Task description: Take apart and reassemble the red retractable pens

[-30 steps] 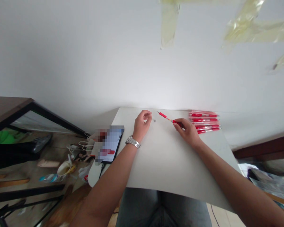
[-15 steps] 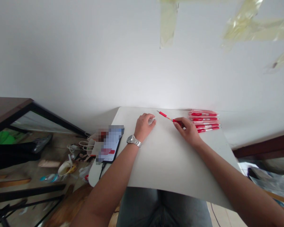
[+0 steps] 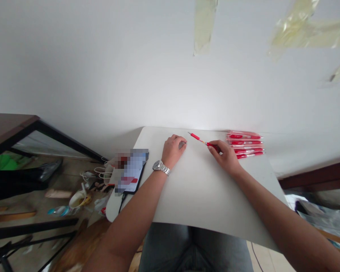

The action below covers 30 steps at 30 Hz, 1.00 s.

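Note:
A red pen (image 3: 195, 136) with a silver tip slants above the white table (image 3: 192, 189), tip toward the left. My right hand (image 3: 222, 153) is closed around its rear end, thumb against the barrel. To the left of the pen tip, my left hand (image 3: 172, 149) rests at the table with thumb and forefinger brought together. A tiny dark speck shows at those fingertips, too small to name. Just beyond my right hand lies a row of several red pens (image 3: 248, 142), side by side, their silver tips pointing right.
A phone (image 3: 133, 173) with a cable plugged in lies along the table's left edge. The white wall (image 3: 158, 75) rises directly behind the table. Down on the left are a cup (image 3: 78, 199), a bottle (image 3: 58, 210) and black metal legs.
My left thumb and forefinger have closed together from a small gap. My right hand and the pen stay almost where they were. The camera view has shifted slightly.

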Tool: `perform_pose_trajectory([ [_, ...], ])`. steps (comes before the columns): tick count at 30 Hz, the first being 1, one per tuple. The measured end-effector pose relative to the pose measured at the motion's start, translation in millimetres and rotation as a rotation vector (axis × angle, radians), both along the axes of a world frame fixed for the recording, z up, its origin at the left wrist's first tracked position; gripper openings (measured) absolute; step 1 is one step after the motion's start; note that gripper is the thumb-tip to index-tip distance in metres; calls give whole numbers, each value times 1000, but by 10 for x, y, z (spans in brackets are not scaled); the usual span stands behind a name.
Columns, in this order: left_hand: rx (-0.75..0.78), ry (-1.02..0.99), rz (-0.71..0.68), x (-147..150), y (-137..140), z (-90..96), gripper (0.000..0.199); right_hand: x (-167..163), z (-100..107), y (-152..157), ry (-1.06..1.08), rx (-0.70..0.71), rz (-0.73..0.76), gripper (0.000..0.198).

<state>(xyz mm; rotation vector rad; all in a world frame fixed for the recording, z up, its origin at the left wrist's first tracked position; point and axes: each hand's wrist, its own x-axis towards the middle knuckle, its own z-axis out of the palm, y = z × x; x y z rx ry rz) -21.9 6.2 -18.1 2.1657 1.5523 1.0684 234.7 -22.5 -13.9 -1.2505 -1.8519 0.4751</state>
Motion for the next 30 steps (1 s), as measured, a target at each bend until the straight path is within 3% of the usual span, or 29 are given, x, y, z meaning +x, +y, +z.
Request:
perform_pose_trajectory([
  [10, -6, -135, -8, 4, -8, 12, 13, -1, 0, -4, 2, -12, -1, 37],
  [18, -104, -575, -88, 50, 7, 72, 10, 12, -12, 3, 4, -8, 11, 36],
  [24, -252, -922, -102, 82, 24, 78, 28, 5, -11, -3, 10, -11, 12, 37],
  [30, -364, -1109, -86, 116, 5, 124, 31, -4, -3, -12, -2, 3, 28, 30],
])
